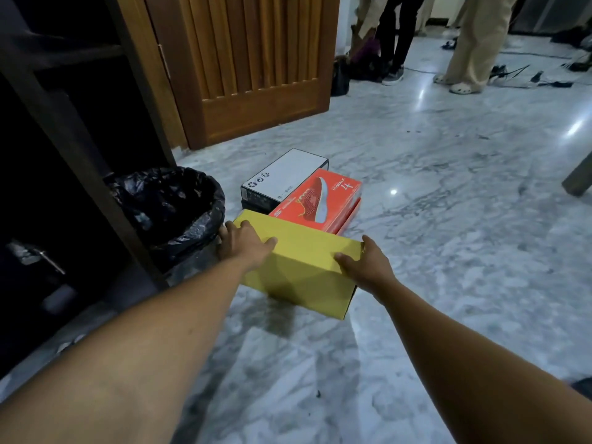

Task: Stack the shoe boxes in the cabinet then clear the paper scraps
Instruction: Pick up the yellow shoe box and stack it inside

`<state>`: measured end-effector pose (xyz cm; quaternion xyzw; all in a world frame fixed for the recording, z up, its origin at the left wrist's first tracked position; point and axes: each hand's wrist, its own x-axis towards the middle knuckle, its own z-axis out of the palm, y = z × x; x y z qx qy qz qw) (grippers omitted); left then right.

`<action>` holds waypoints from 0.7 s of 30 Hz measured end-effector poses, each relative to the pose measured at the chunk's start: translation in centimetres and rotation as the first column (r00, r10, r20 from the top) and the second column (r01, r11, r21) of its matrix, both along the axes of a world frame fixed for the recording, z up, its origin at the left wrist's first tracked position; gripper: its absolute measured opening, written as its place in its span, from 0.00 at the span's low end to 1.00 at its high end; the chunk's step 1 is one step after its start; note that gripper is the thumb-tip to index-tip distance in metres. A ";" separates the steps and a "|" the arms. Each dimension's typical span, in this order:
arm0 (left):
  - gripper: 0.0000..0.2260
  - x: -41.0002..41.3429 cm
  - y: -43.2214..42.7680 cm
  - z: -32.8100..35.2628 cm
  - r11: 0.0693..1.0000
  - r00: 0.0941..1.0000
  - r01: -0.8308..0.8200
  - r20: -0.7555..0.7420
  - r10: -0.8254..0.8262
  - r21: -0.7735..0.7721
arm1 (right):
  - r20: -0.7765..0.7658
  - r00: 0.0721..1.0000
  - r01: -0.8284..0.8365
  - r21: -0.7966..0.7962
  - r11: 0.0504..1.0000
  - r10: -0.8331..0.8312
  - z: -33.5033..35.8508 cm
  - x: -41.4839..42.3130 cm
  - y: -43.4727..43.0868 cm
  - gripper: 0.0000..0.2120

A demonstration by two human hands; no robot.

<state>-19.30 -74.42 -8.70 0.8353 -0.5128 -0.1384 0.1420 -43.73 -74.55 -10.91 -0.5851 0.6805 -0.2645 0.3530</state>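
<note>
A yellow shoe box (301, 264) is held just above the marble floor between my two hands. My left hand (243, 243) grips its left end, thumb on the lid. My right hand (365, 262) grips its right end, thumb lying across the top. Behind it on the floor lie a red shoe box (323, 200) with a shoe picture and a white-topped black shoe box (285, 176), side by side. The dark wooden cabinet (64, 129) stands open at the left, its shelves in shadow. A few small paper scraps (69, 342) lie near the cabinet's base.
A bin lined with a black bag (173, 209) stands between the cabinet and the boxes. A wooden door (253, 68) stands behind. Two people's legs (426, 43) are at the back right, with cables on the floor. A furniture leg (579, 177) shows at the right edge.
</note>
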 end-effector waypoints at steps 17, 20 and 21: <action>0.61 -1.2 17.5 -1.3 0.995 0.936 -0.078 -0.340 0.093 0.057 | 0.132 0.983 0.144 -0.149 0.978 -0.125 -1.1 -4.2 16.3 0.40; 0.59 -1.0 20.0 -2.6 0.994 0.949 -0.017 -0.311 0.050 0.108 | 0.132 0.981 0.159 -0.113 0.981 -0.144 -2.3 -4.6 18.2 0.44; 0.59 -0.9 20.7 -3.1 0.993 0.951 -0.002 -0.306 0.038 0.116 | 0.130 0.981 0.159 -0.108 0.981 -0.145 -2.8 -4.7 18.8 0.46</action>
